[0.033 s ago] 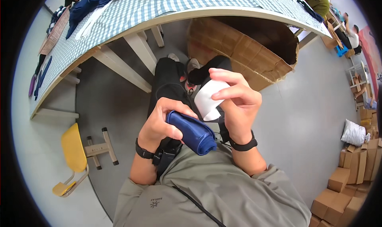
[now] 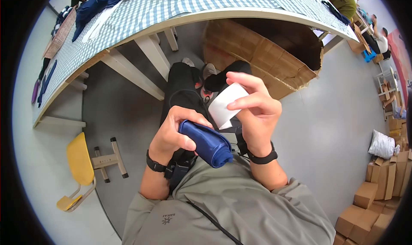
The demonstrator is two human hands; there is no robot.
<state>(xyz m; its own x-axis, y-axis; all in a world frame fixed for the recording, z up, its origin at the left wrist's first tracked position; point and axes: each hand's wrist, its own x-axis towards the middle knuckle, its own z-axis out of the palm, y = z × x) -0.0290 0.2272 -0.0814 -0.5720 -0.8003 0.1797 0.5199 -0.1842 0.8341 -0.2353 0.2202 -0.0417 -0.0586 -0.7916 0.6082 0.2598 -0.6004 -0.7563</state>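
Note:
In my left hand (image 2: 172,131), fingers and thumb wrap round a rolled dark blue fabric bundle (image 2: 205,143). Its shiny surface faces up, and the coiled end points toward my lap on the right. My right hand (image 2: 259,109) is raised beside it, pinching a curved white strip (image 2: 224,105) that looks like paper or a label between thumb and fingers. The strip's lower end hangs close to the bundle; whether they touch I cannot tell. Both wrists carry black bands.
Ahead stands a table (image 2: 189,16) under a blue-white checked cloth, with dark garments (image 2: 92,11) on it. Beneath it is a large open cardboard box (image 2: 262,56). A yellow chair (image 2: 80,159) is at left; stacked cartons (image 2: 358,219) and a silvery bag (image 2: 381,144) lie right. Other people are beyond.
The white strip has tilted slightly in my right hand, and its lower end looks less spread. My left hand and the blue bundle have barely moved.

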